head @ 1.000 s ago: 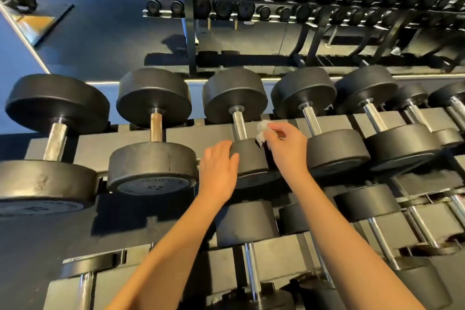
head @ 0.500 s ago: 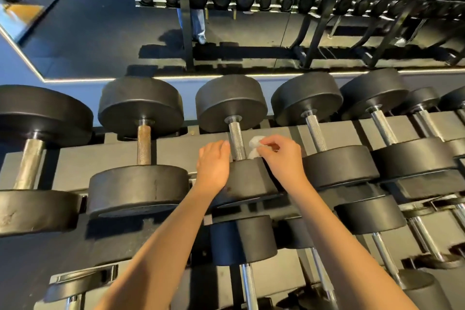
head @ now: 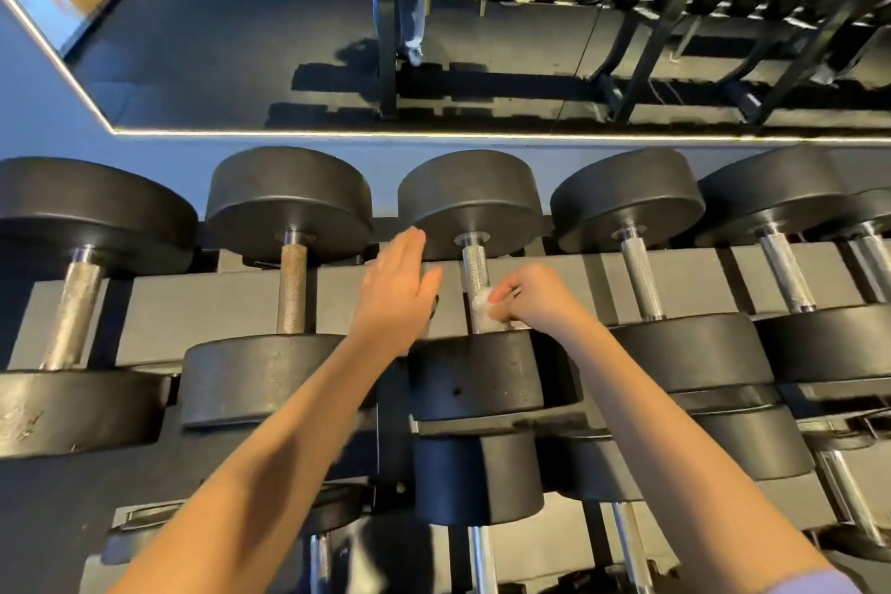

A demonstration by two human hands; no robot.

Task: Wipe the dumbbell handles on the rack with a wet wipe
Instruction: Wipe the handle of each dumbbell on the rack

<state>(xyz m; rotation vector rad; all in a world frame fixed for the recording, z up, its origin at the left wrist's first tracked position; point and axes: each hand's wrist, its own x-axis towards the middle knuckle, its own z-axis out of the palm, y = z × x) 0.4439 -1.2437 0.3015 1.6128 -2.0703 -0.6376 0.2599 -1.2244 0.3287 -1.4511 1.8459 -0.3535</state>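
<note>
Several black dumbbells lie in a row on the top shelf of the rack (head: 202,304). My right hand (head: 535,299) pinches a small white wet wipe (head: 482,306) and presses it against the lower part of the middle dumbbell's knurled steel handle (head: 475,268). My left hand (head: 398,292) hovers just left of that handle with its fingers straight and together, holding nothing. The near head of that dumbbell (head: 477,376) sits below both hands.
Neighbouring handles stand left (head: 291,287) and right (head: 639,277) of the wiped one. A lower shelf holds more dumbbells (head: 477,478). Behind the rack, a wall mirror (head: 241,63) reflects the rack, the dark floor and a person's legs.
My left hand has lifted off the near dumbbell head and moved up beside the handle, fingers now straight. My right hand has brought the wipe onto the handle.
</note>
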